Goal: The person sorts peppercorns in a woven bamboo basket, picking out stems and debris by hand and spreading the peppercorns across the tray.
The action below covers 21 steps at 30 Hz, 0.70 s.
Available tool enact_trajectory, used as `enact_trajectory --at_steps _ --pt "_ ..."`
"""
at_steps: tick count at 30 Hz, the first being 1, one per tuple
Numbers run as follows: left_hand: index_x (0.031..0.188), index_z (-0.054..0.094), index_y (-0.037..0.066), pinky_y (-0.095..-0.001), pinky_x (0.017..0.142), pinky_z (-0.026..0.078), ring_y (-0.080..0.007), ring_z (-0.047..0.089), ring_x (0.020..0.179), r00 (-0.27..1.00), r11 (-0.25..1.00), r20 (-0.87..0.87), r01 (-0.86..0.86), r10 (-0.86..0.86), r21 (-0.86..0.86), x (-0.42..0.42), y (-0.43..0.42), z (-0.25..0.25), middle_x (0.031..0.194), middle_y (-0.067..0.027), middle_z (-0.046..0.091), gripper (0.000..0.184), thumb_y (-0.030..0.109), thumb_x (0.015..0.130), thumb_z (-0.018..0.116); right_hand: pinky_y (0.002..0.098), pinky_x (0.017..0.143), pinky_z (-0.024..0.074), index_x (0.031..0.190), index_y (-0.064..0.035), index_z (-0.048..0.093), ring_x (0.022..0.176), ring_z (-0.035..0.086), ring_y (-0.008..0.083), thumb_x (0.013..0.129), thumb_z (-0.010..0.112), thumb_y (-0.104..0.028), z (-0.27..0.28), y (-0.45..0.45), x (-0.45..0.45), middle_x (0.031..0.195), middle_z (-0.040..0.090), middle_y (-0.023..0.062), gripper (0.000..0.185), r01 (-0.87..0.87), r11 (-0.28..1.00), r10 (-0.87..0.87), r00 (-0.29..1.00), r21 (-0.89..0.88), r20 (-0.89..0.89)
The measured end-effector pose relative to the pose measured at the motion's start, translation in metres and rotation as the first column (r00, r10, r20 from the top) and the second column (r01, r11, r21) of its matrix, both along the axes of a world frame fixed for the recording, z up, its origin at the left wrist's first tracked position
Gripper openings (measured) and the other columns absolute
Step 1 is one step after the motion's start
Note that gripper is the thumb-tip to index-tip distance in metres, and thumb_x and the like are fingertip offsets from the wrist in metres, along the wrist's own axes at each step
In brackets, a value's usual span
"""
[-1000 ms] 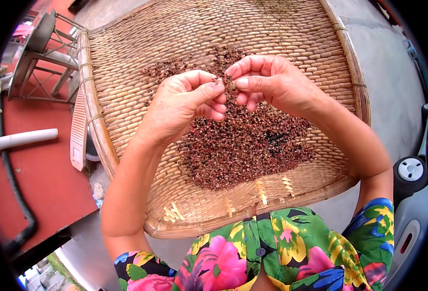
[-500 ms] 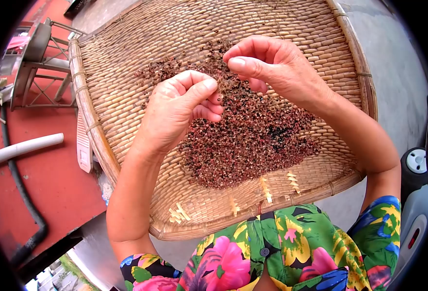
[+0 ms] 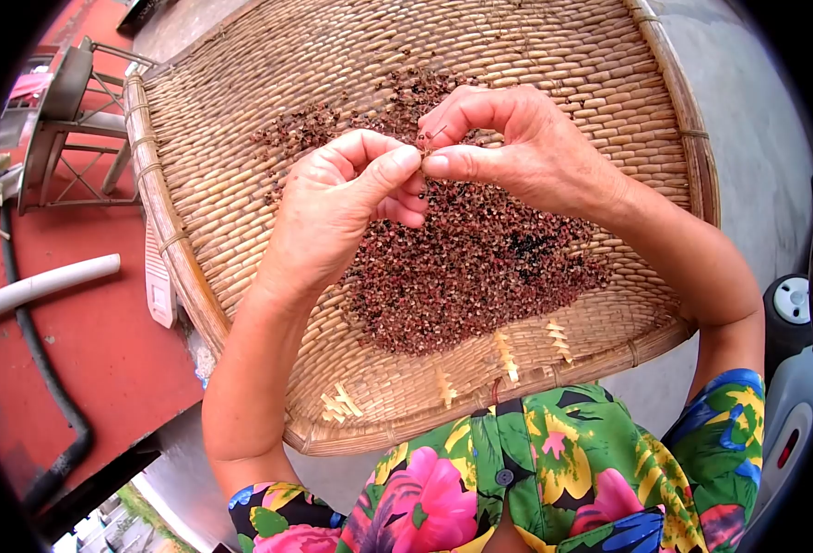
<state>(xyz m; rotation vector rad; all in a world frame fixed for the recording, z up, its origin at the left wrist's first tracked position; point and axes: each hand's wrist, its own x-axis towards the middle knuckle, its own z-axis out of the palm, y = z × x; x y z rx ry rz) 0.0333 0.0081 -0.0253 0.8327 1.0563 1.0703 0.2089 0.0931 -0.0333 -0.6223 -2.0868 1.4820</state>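
Observation:
Above a woven bamboo tray (image 3: 646,304), my left hand (image 3: 328,203) pinches a small, thin sprig of peppercorns (image 3: 427,143) between thumb and forefinger. My right hand (image 3: 517,138) meets it from the other side, its thumb and forefinger curled about the same sprig, with the fingertips of both hands nearly touching. The sprig is mostly covered by the fingers. Below them lies a heap of dried reddish-brown peppercorns (image 3: 462,286), with black seeds (image 3: 536,246) showing at its right side. Looser, stemmy clusters (image 3: 300,129) lie towards the far side.
A metal-framed chair (image 3: 75,129) stands on the red floor (image 3: 102,369) at left, near a white pipe (image 3: 47,288) and a black hose (image 3: 47,369). A pale plastic piece (image 3: 159,276) lies beside the tray. A wheeled object (image 3: 789,304) is at right.
My right hand has moved left and slightly down to the sprig, and its thumb and forefinger now close about it. My left hand has stayed nearly in place.

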Motion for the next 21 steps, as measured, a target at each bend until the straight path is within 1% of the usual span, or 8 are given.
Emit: enact_trajectory --at_steps 5,8,10,14,16,19,20,21 --pt "0.093 0.054 0.001 -0.0237 0.057 0.050 -0.0127 0.058 0.065 0.990 0.999 0.134 -0.026 0.030 -0.034 0.006 0.001 0.003 0.077 -0.0072 0.059 0.016 0.014 0.086 0.053 0.0217 0.056 0.0417 0.078 -0.0004 0.062 0.063 0.050 0.0047 0.079 0.061 -0.020 -0.002 -0.002 -0.001 0.066 0.058 0.0025 0.020 -0.029 0.998 0.025 0.997 -0.051 -0.069" --pt "0.098 0.054 -0.001 -0.0237 0.057 0.051 -0.0130 0.059 0.064 0.979 0.979 0.035 -0.201 0.200 0.020 0.015 0.001 0.005 0.078 -0.0083 0.060 0.018 0.013 0.086 0.052 0.0230 0.054 0.0416 0.079 -0.0004 0.061 0.062 0.049 0.0050 0.080 0.060 -0.020 0.002 -0.002 0.001 0.066 0.058 0.0031 0.020 0.025 0.998 -0.030 0.996 0.054 0.090" --pt "0.100 0.054 -0.002 -0.0238 0.056 0.051 -0.0132 0.059 0.061 0.983 0.992 -0.144 -0.101 0.111 0.078 0.010 -0.001 -0.001 0.078 -0.0089 0.060 0.021 0.012 0.086 0.052 0.0243 0.052 0.0409 0.080 -0.0008 0.060 0.061 0.049 0.0054 0.081 0.059 -0.020 0.001 -0.001 0.003 0.065 0.058 0.0038 0.019 -0.006 0.996 -0.001 0.997 0.090 0.079" --pt "0.096 0.054 -0.002 -0.0241 0.052 0.051 -0.0136 0.058 0.059 0.973 0.999 -0.226 -0.029 0.039 0.045 0.002 -0.001 0.007 0.074 -0.0086 0.059 0.018 0.011 0.085 0.052 0.0237 0.056 0.0411 0.081 -0.0021 0.060 0.064 0.049 0.0052 0.081 0.058 -0.021 0.007 -0.001 0.004 0.067 0.058 0.0016 0.019 -0.082 0.996 0.077 0.991 0.038 0.108" --pt "0.090 0.054 -0.002 -0.0246 0.048 0.049 -0.0145 0.058 0.057 0.979 0.992 0.191 0.087 -0.067 -0.096 -0.004 -0.001 0.012 0.069 -0.0082 0.058 0.015 0.010 0.083 0.053 0.0218 0.063 0.0408 0.081 -0.0037 0.061 0.068 0.050 0.0047 0.080 0.060 -0.020 0.016 0.002 0.005 0.072 0.059 -0.0010 0.017 -0.177 0.896 0.193 0.981 -0.407 -0.001" --pt "0.087 0.053 -0.001 -0.0251 0.046 0.048 -0.0151 0.057 0.055 0.981 0.991 0.178 0.096 -0.079 -0.093 0.000 -0.003 0.014 0.067 -0.0080 0.056 0.013 0.010 0.080 0.053 0.0216 0.071 0.0404 0.078 -0.0049 0.059 0.078 0.050 0.0065 0.077 0.063 -0.017 0.018 0.002 0.006 0.083 0.056 0.0001 0.013 -0.237 0.806 0.244 0.968 -0.543 -0.060" --pt "0.086 0.052 -0.001 -0.0243 0.045 0.046 -0.0155 0.056 0.054 0.995 0.994 0.060 0.084 -0.080 -0.074 0.003 -0.004 0.017 0.065 -0.0072 0.054 0.013 0.011 0.080 0.052 0.0216 0.071 0.0404 0.078 -0.0049 0.059 0.078 0.050 0.0065 0.077 0.063 -0.017 0.017 0.003 0.006 0.083 0.056 0.0001 0.013 -0.238 0.806 0.245 0.968 -0.542 -0.060" --pt "0.086 0.052 -0.001 -0.0243 0.045 0.046 -0.0155 0.056 0.054 0.995 0.994 0.060 0.082 -0.078 -0.073 0.003 -0.004 0.018 0.065 -0.0072 0.054 0.013 0.011 0.080 0.052 0.0213 0.070 0.0401 0.077 -0.0045 0.059 0.077 0.050 0.0069 0.076 0.063 -0.018 0.015 0.004 0.006 0.083 0.056 0.0006 0.014 -0.266 0.794 0.276 0.959 -0.547 -0.066"
